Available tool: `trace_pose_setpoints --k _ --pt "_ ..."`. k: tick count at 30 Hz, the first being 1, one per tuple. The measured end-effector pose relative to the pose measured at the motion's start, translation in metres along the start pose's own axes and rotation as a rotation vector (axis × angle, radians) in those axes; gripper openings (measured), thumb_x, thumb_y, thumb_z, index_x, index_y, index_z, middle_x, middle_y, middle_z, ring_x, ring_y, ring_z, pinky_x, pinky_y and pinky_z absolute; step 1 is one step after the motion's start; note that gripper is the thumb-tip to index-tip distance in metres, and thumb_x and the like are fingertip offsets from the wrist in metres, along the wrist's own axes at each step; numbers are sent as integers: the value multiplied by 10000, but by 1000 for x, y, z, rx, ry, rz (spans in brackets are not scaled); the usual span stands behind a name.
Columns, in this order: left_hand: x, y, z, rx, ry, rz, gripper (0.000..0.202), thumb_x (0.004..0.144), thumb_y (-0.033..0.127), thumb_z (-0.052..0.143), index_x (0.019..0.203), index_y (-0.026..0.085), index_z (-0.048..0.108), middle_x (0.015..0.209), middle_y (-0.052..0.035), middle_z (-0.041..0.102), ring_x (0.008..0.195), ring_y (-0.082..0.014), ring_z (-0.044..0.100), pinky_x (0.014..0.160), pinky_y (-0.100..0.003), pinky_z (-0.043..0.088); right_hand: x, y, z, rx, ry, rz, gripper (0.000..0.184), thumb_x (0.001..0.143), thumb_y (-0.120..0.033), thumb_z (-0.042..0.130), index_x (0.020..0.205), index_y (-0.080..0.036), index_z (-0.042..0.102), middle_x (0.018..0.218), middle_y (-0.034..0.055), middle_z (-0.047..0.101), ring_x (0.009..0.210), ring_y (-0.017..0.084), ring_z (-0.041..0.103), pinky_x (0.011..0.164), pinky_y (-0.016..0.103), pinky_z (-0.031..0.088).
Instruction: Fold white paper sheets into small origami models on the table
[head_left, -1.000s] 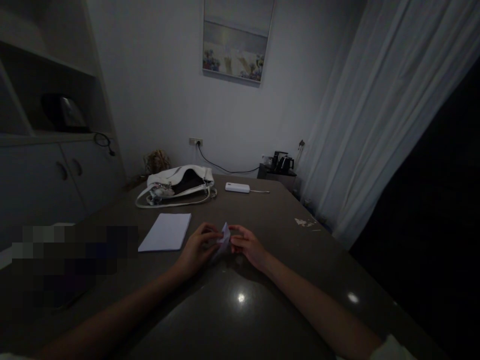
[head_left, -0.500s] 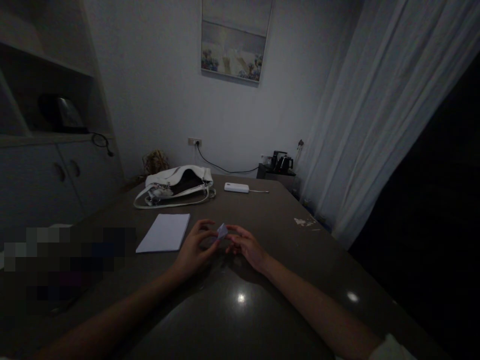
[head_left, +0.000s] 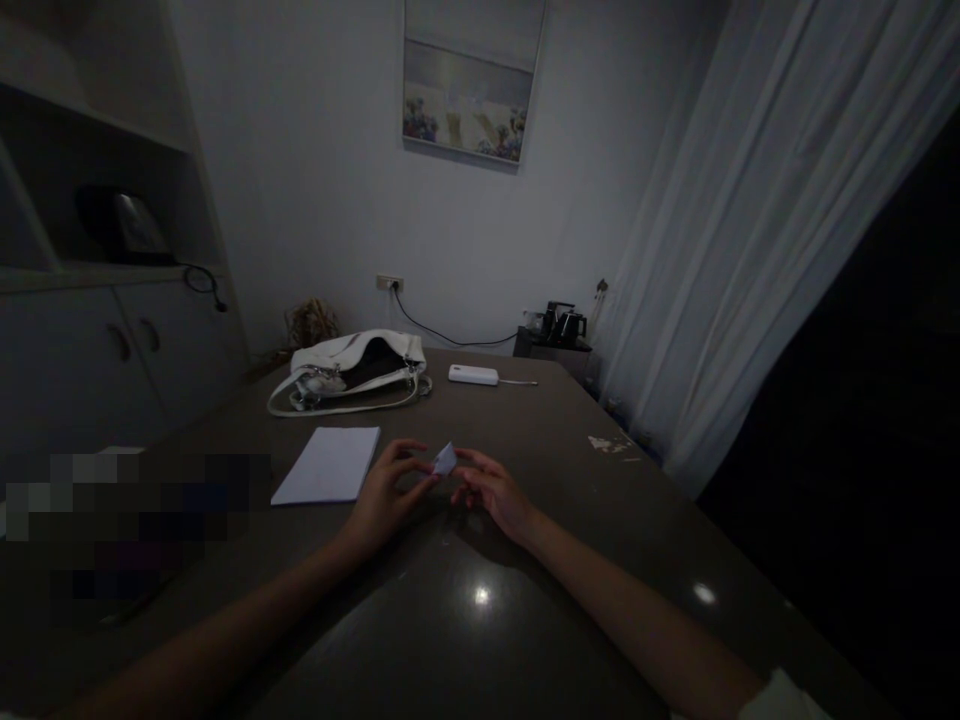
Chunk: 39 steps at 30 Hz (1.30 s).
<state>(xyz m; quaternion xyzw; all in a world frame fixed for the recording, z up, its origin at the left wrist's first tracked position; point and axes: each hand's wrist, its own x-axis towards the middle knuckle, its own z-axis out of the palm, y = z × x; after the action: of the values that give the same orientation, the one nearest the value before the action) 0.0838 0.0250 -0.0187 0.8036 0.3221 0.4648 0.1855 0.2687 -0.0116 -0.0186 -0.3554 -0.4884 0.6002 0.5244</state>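
A small folded piece of pale paper (head_left: 445,459) is held just above the dark table (head_left: 525,560), between both of my hands. My left hand (head_left: 388,492) pinches its left side with fingers curled. On the paper's right side, my right hand (head_left: 491,489) pinches it with thumb and fingertips. A stack of white paper sheets (head_left: 328,464) lies flat on the table just left of my left hand.
A white handbag (head_left: 352,367) lies at the table's far end, with a white power bank (head_left: 474,375) and its cable to the right. Cabinets (head_left: 112,340) stand on the left, a white curtain (head_left: 750,250) on the right. A kettle set (head_left: 562,325) sits by the wall.
The folded paper looked taller and upright a second ago; it now appears smaller and lower between the fingertips. Both hands have stayed in nearly the same place.
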Motion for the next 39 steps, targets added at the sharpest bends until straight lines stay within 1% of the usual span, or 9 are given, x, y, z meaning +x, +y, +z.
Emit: trace_pose_setpoints --k 8,12,18,22,27,30,34,36,39 --pt "-1 1 -1 -2 -40 3 155 815 326 569 807 197 654 1093 -67 501 1023 -232 511 912 -393 421 1 2 -2 12 -9 -16 401 704 -271 616 1095 -197 562 945 52 661 593 114 595 501 213 330" --pt "-1 -1 1 -3 -40 9 142 813 313 576 809 191 647 1093 -67 492 1011 -227 520 893 -388 433 3 2 -4 49 10 -9 417 677 -280 635 1080 -193 568 906 43 671 584 114 589 495 211 329" --pt "-1 -5 3 -6 -50 38 93 787 274 613 813 195 653 1092 -64 493 997 -228 517 880 -407 439 5 4 -7 103 29 6 408 668 -292 644 1060 -197 581 881 32 670 581 112 582 503 213 338" --pt "-2 -1 1 -10 -63 49 85 789 261 612 818 194 654 1104 -68 497 1019 -233 509 892 -408 433 5 4 -7 108 32 2 398 663 -287 648 1046 -196 590 872 33 672 571 110 573 498 213 335" --pt "-2 2 1 -14 -92 75 67 788 234 608 813 185 647 1117 -72 494 1009 -227 521 868 -382 450 4 3 -6 113 13 2 390 683 -281 636 1060 -192 591 891 40 672 580 107 576 510 213 345" --pt "-2 3 2 -4 -85 85 63 800 229 594 811 185 638 1105 -68 498 1009 -220 522 873 -375 446 4 3 -6 111 2 -7 389 686 -277 635 1063 -187 595 897 45 670 583 104 573 510 213 345" --pt "-2 8 0 3 -96 90 95 836 237 548 851 193 630 1097 -64 499 1017 -210 515 893 -370 429 4 2 -7 125 23 -10 389 674 -274 644 1051 -189 603 914 46 667 583 101 570 503 210 338" --pt "-2 10 -1 5 -85 92 99 850 226 525 868 194 617 1078 -60 501 1017 -204 512 900 -368 420 5 3 -7 130 35 -6 376 670 -272 649 1035 -189 609 881 38 668 572 98 563 500 208 335" --pt "-3 10 -1 2 -45 108 98 824 207 565 914 197 603 1060 -55 495 1009 -202 511 888 -358 426 5 4 -8 129 38 8 361 662 -269 659 1011 -187 618 793 17 661 546 93 549 504 212 335"
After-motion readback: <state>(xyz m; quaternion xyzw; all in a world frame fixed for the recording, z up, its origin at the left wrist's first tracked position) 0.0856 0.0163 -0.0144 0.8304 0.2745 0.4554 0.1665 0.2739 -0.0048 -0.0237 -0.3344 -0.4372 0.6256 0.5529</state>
